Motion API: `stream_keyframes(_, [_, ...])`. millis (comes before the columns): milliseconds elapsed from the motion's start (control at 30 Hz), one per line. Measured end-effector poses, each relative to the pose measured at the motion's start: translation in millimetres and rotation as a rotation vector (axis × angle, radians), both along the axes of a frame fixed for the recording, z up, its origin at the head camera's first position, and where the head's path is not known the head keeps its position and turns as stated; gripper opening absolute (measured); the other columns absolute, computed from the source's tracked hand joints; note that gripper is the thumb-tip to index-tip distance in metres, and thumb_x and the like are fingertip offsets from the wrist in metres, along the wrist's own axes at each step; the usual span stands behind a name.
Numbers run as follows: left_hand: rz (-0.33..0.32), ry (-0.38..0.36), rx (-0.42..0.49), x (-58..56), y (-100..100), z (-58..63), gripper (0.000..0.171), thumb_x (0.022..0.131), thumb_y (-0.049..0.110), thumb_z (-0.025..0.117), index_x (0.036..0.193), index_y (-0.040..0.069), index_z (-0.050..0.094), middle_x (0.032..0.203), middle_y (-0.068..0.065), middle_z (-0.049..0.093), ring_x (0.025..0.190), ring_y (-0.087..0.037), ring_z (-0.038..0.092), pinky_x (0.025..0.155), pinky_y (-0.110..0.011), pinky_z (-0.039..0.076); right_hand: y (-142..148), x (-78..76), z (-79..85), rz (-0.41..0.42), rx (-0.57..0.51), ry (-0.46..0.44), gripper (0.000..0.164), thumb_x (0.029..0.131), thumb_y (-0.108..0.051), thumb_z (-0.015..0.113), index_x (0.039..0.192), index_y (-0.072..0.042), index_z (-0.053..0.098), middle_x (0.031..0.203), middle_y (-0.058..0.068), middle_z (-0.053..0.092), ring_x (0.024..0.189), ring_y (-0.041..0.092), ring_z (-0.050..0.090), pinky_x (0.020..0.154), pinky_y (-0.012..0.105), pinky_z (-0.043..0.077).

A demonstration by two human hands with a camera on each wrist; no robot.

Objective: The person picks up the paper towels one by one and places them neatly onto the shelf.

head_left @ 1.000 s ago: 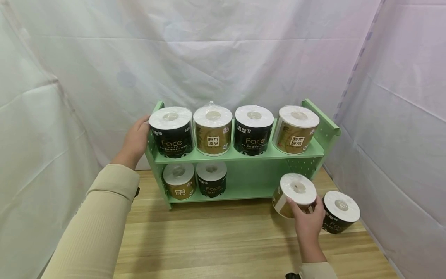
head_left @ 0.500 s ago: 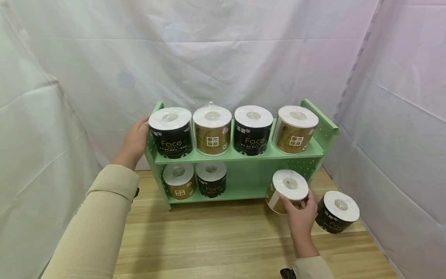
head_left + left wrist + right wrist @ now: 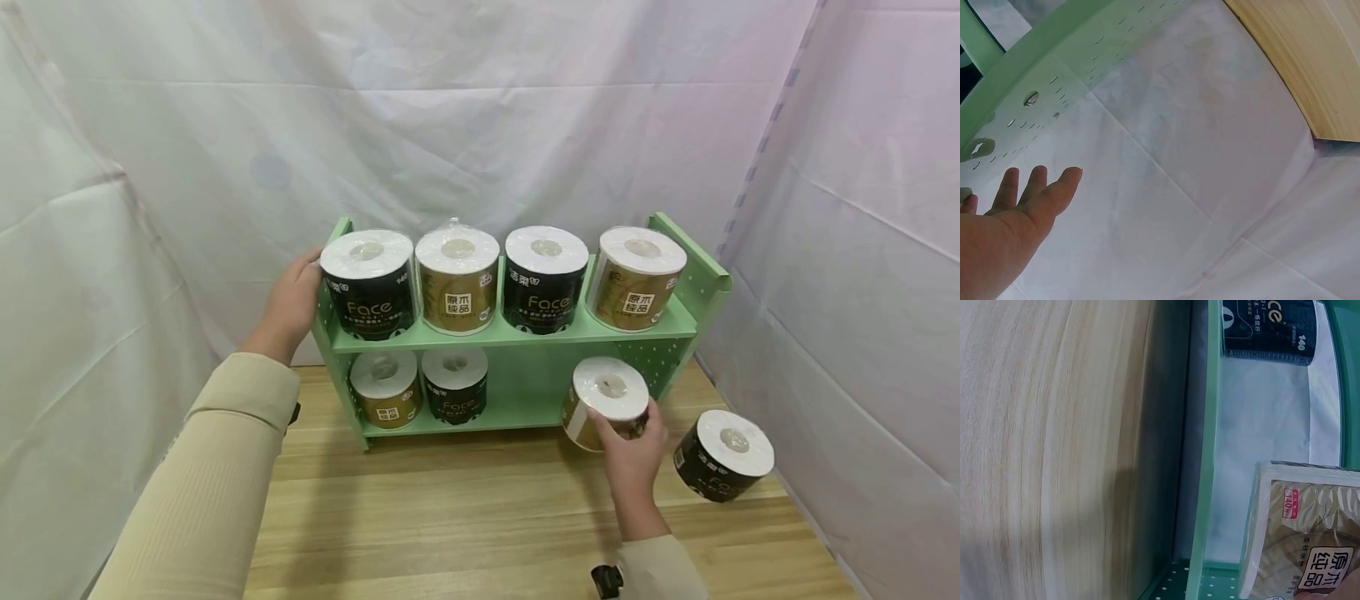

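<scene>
In the head view my right hand [image 3: 633, 458] grips a gold-wrapped toilet paper roll [image 3: 609, 390], thumb on its near side. The roll is tilted, in front of the lower shelf's right part. In the right wrist view the gold roll [image 3: 1310, 531] is beside the green shelf edge, with a bit of the hand at the corner. My left hand [image 3: 291, 304] is against the left side of the green two-tier rack [image 3: 510, 340]. The left wrist view shows fairly straight, spread left-hand fingers [image 3: 1054, 197] by the perforated side panel [image 3: 1041, 94]; whether all fingertips touch it cannot be told.
Several rolls, black and gold in turn, stand on the top tier, among them a black roll [image 3: 545, 283]. Below are a gold roll [image 3: 386, 392] and a black roll [image 3: 455, 387]. Another black roll [image 3: 723, 458] stands on the wooden table [image 3: 450, 517], right. White cloth [image 3: 480, 125] surrounds the table.
My right hand has carried the gold roll left and slightly up, away from the black roll on the table and closer to the lower shelf. The left hand has stayed in place.
</scene>
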State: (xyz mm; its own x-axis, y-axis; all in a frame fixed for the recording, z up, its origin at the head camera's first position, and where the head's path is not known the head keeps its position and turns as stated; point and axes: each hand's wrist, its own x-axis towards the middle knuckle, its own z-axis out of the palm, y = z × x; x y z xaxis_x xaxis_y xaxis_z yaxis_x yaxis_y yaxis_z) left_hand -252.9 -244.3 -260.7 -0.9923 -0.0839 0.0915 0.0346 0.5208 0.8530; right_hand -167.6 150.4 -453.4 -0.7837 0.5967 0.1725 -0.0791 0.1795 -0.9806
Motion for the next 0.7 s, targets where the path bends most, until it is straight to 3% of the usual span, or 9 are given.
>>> stream_keyframes(367, [0.002,0.002,0.002,0.6,0,1.1,0.058,0.102,0.038,0.015,0.155,0.015,0.021,0.16,-0.014,0.018,0.146,-0.037,0.012,0.115,-0.061,0.013,-15,-10.3,1.1,0.034,-0.017,0.016,0.084,0.073,-0.012,0.085,0.143,0.0,0.039,0.138,0.023,0.032,0.124,0.031,0.04,0.104,0.048,0.039])
stream_keyframes(700, [0.004,0.005,0.003,0.7,0,1.1,0.058,0.102,0.038,0.015,0.155,0.015,0.022,0.159,-0.013,0.019,0.146,-0.037,0.012,0.115,-0.06,0.013,-26,-18.9,-4.6,0.007,0.017,0.02,0.084,0.071,-0.012,0.086,0.14,0.003,0.041,0.135,0.025,0.035,0.125,0.033,0.038,0.105,0.048,0.039])
